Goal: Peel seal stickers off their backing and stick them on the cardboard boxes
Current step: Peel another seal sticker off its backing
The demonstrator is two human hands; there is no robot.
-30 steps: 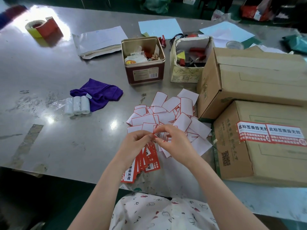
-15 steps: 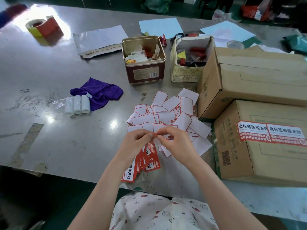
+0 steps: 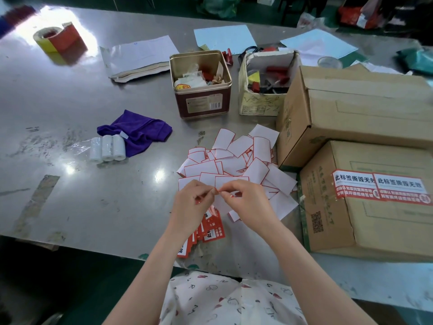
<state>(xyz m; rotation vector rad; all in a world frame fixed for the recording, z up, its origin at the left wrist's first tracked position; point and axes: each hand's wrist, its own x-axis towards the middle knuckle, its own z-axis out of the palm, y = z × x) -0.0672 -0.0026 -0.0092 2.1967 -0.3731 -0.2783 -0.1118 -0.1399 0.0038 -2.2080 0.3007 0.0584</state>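
My left hand (image 3: pixel 191 204) and my right hand (image 3: pixel 244 201) meet above the table, both pinching one seal sticker (image 3: pixel 230 184) at its left corner; its white backing faces me. A fan of red seal stickers (image 3: pixel 210 231) hangs under my left hand, held in its palm. Behind my hands lies a heap of peeled white backings (image 3: pixel 236 158). At the right stands a cardboard box (image 3: pixel 379 228) with two red-and-white seals (image 3: pixel 379 190) stuck across its top. A second cardboard box (image 3: pixel 356 106) sits behind it.
On the steel table (image 3: pixel 82 200) are a purple cloth (image 3: pixel 138 130), three small white paper rolls (image 3: pixel 107 148), a brown tin (image 3: pixel 202 85), a small open carton of tools (image 3: pixel 262 83), a tape roll (image 3: pixel 57 37) and loose papers (image 3: pixel 138 56).
My hands have drawn a little higher and the sticker's white backing has turned up flatter toward me, with both thumbs working at its left corner.
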